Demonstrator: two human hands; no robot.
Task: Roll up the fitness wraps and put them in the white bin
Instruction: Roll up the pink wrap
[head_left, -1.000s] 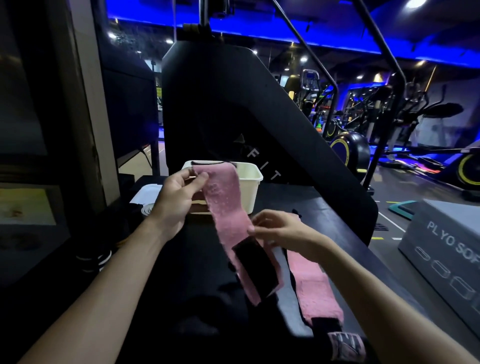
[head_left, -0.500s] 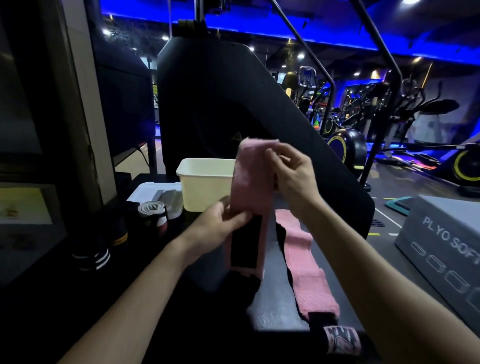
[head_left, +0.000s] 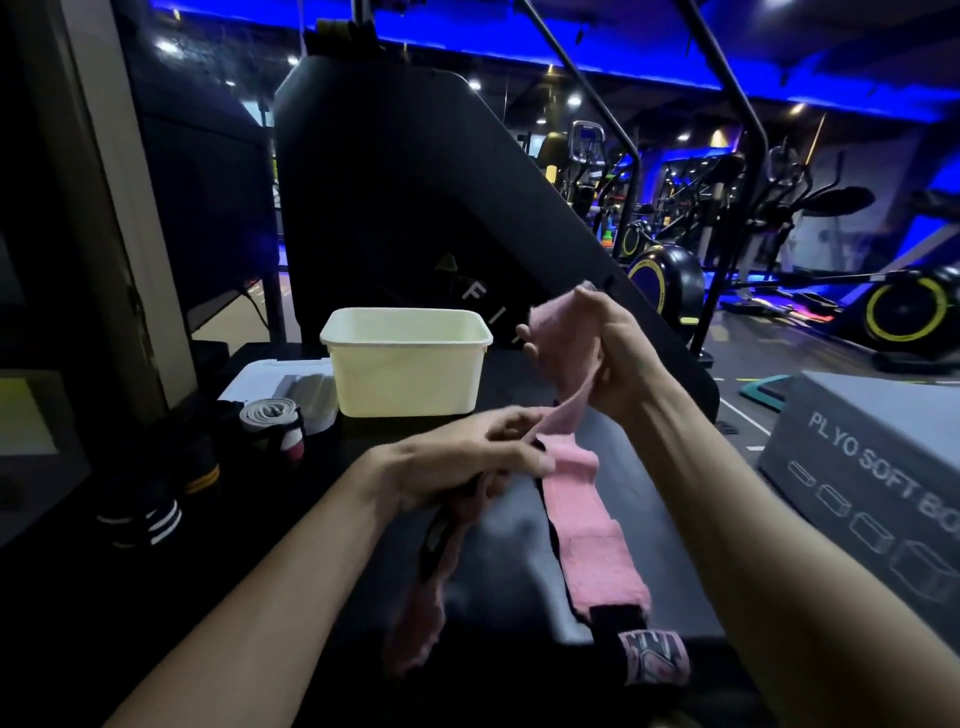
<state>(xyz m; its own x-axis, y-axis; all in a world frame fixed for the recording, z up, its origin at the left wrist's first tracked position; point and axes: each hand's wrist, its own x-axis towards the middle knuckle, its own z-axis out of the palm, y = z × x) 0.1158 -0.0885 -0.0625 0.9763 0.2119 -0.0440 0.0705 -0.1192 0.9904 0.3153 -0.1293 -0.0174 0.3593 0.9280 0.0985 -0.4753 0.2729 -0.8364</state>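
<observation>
Head view: white bin (head_left: 405, 364) on dark bench, rolled grey wrap (head_left: 270, 418) left of it, second pink wrap (head_left: 587, 535) flat at right. Right hand (head_left: 613, 358) grips pink wrap (head_left: 563, 343) raised beside bin; left hand (head_left: 467, 460) pinches its lower run.

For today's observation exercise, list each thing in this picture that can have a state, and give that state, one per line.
held pink wrap: unrolled, stretched between both hands
left hand: grips the wrap's lower part
right hand: grips its upper end
second pink wrap: flat, unrolled, on the table
white bin: upright, open; inside unseen
grey wrap: rolled, left of the bin
</observation>
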